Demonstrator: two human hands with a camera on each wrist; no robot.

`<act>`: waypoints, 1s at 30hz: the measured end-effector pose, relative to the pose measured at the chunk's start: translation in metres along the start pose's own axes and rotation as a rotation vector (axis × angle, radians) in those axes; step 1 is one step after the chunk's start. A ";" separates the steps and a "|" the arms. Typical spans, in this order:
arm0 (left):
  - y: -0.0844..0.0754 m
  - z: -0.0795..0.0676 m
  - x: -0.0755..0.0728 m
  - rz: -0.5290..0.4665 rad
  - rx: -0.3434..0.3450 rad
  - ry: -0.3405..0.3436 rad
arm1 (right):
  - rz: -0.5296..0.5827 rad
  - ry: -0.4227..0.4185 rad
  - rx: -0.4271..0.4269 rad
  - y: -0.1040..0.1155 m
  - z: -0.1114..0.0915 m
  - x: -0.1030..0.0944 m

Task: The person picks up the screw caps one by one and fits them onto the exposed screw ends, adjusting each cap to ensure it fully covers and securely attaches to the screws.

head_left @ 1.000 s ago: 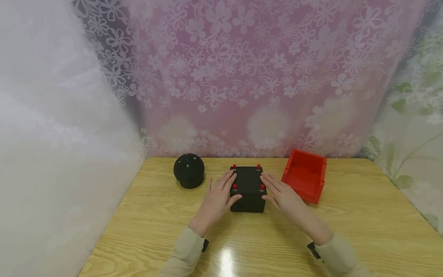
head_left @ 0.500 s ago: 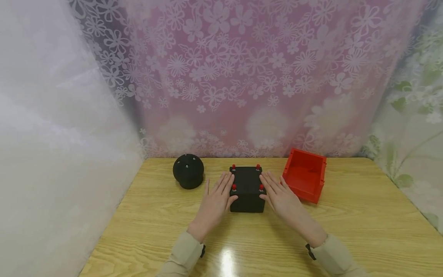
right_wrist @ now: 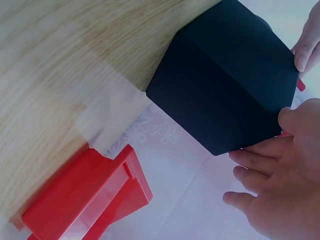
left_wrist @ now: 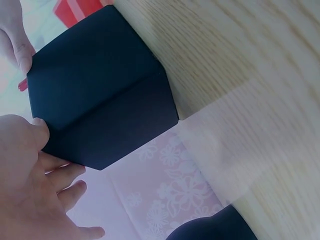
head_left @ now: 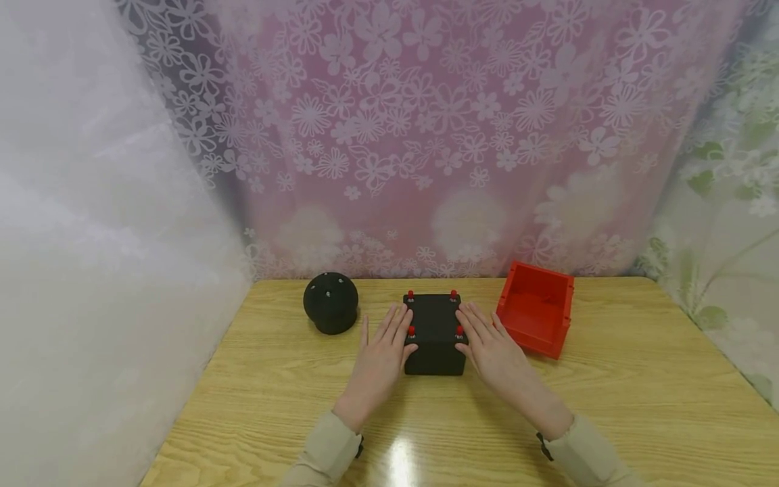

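A black box with red pegs at the corners of its top stands on the table between the two hands. My left hand rests on its left side, fingers extended along the upper edge and thumb at the near face. The right hand mirrors this on the right side. In the left wrist view, the thumb of the left hand touches a corner of the box. The right wrist view shows the right hand with its thumb at the edge of the box, little finger spread away.
A black domed object with small metal dots stands to the left. Right of the box lies a red open bin, close to the right hand. The wooden table ends at a floral curtain behind.
Both hands have settled slightly lower along the sides of the box, and the fingers of the right hand have spread a little. The box stays in place.
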State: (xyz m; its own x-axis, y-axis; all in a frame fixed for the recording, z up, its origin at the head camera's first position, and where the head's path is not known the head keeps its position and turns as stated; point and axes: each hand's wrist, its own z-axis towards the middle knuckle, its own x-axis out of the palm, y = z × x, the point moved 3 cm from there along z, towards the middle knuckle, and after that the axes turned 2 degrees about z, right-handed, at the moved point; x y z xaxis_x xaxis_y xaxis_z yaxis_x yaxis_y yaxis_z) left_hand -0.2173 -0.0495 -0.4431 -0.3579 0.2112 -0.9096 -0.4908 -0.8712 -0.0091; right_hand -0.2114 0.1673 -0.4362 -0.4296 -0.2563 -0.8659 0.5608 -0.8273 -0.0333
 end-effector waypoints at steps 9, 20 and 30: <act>-0.001 -0.001 0.001 0.002 -0.007 -0.012 | 0.008 -0.078 -0.043 0.001 -0.001 0.001; -0.001 0.002 0.003 0.002 -0.018 -0.008 | 0.013 -0.098 -0.069 -0.001 0.001 0.001; 0.002 0.010 0.006 -0.014 -0.022 -0.014 | -0.017 -0.107 -0.078 -0.007 0.007 0.006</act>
State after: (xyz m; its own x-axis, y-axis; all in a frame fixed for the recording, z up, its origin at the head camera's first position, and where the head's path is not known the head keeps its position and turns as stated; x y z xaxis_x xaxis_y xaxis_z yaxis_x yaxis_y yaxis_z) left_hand -0.2281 -0.0455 -0.4446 -0.3622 0.2295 -0.9034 -0.4786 -0.8775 -0.0311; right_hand -0.2234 0.1682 -0.4380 -0.5106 -0.2980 -0.8065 0.6045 -0.7915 -0.0902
